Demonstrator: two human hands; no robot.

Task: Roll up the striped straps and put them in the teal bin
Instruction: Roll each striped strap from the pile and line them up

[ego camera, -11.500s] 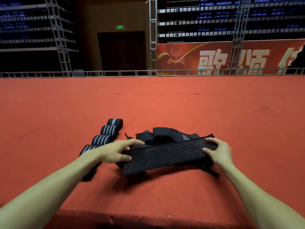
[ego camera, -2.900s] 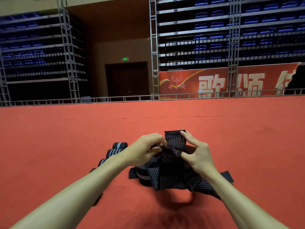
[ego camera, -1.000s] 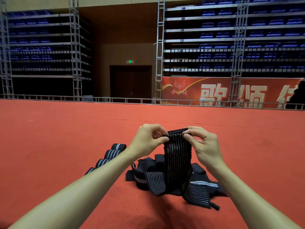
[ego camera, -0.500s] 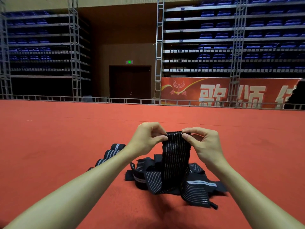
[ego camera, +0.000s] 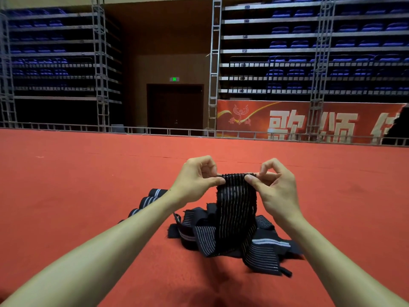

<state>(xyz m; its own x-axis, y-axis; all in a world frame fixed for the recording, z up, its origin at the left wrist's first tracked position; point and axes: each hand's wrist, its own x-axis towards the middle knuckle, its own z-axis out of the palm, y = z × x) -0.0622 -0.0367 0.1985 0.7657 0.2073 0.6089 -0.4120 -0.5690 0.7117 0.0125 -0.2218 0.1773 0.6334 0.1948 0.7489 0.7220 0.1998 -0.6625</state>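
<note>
**Strap held up for rolling.** A striped strap (ego camera: 235,209) is held upright by its top edge. One corner is pinched by the left hand (ego camera: 197,178) and the other by the right hand (ego camera: 276,191), with the fingers (ego camera: 218,180) of both closed on the cloth. Its lower end is draped onto a loose heap of straps (ego camera: 263,247) on the red floor (ego camera: 88,185). A row of finished rolls (ego camera: 152,197) is seen just left of the heap. The teal bin is not in view.

The first turn is judged to be at hand. Three faults are possible:
- If the edge is folded unevenly, a skewed, telescoping roll is likely.
- If the trailing end is caught in the heap, neighbouring straps may be dragged along.
- If tension is lost, the elastic may spring open.
</note>
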